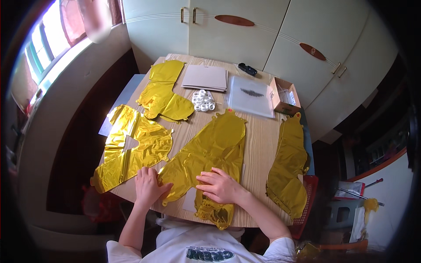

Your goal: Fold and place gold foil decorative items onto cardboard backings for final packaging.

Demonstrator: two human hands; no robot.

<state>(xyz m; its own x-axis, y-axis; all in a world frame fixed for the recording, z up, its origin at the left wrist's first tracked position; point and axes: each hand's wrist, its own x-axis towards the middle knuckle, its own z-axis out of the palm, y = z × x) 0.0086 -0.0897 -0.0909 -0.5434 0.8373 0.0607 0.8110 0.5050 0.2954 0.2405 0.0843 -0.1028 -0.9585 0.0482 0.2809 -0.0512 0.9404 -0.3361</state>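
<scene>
A flat, gold foil balloon (pixel 206 149) lies in front of me, its lower part split into two legs. My right hand (pixel 219 186) rests palm down on its right leg, fingers spread. At the left leg's edge, my left hand (pixel 151 186) is on the table with its fingers stretched and the thumb reaching toward the foil. A pale card (pixel 189 200) shows between the two legs. More flat gold foil balloons lie around: one to the left (pixel 151 142), one at the far left (pixel 164 87) and one along the right edge (pixel 287 164).
At the back of the wooden table (pixel 258 144) are stacked grey cards (pixel 205 78), white rings (pixel 203 101), clear plastic bags (pixel 250 96), a black object (pixel 247 69) and a small cardboard box (pixel 286 97). Cabinets (pixel 237 39) stand behind; a red basket (pixel 305 204) is at the right.
</scene>
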